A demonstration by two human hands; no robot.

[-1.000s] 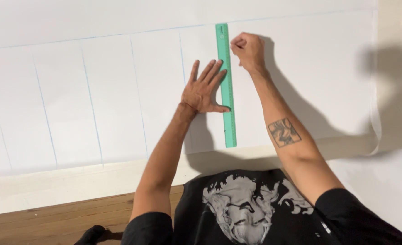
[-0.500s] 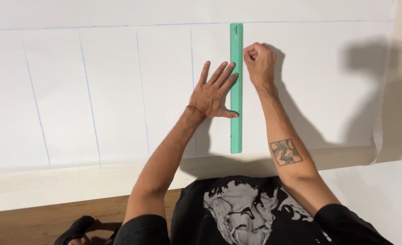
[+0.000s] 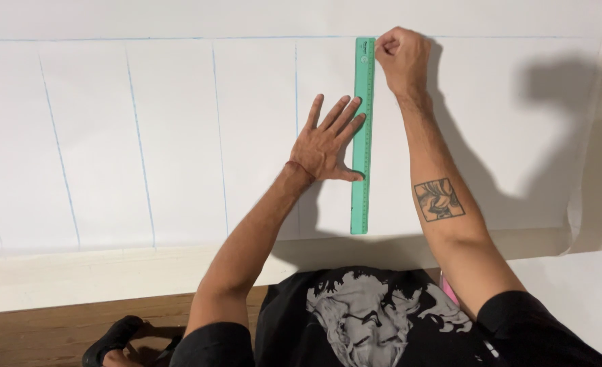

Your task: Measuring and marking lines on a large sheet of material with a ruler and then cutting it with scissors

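Observation:
A long green ruler (image 3: 362,197) lies upright on a large white paper sheet (image 3: 144,122) ruled with several thin blue vertical lines. My left hand (image 3: 328,143) lies flat with fingers spread, pressing the ruler's left edge near its middle. At the ruler's top right end my right hand (image 3: 401,58) is closed in a fist, as if pinching a small drawing tool that I cannot see. A blue horizontal line runs along the sheet's top.
The paper rests on a pale surface (image 3: 111,278) whose edge meets a wooden floor (image 3: 43,333) at the lower left. A dark shoe (image 3: 114,340) shows at the bottom left. The sheet's right edge (image 3: 572,217) curls slightly.
The view has shifted so ruler and hands sit more central. My right hand stays at the ruler's top end; my left hand keeps pressing the ruler.

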